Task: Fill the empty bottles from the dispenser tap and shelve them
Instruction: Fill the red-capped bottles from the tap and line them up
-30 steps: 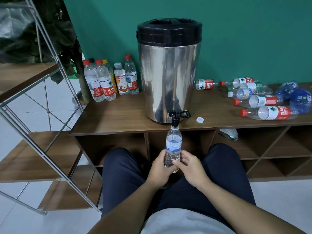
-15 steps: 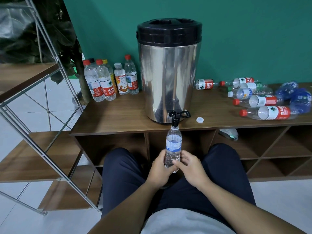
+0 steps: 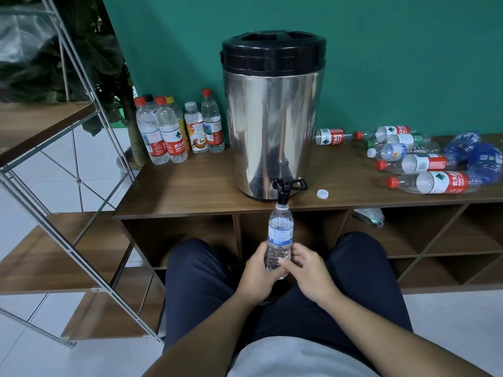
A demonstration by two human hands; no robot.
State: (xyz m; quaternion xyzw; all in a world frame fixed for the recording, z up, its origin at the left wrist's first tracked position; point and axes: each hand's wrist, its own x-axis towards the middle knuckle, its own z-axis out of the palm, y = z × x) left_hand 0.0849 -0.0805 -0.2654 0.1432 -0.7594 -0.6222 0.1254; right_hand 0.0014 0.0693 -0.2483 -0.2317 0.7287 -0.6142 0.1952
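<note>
Gripping the lower half of an upright clear bottle [image 3: 280, 238] from either side, the left hand [image 3: 257, 276] and right hand [image 3: 310, 273] hold it between the knees, its open mouth just under the black tap [image 3: 283, 190] of the steel dispenser [image 3: 272, 118] on the worktop [image 3: 190, 186].

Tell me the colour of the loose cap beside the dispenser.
White, head view: the cap lies on the counter.

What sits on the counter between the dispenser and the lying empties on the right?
Head view: only a loose white cap on the counter, between the dispenser and the lying empties.
</note>
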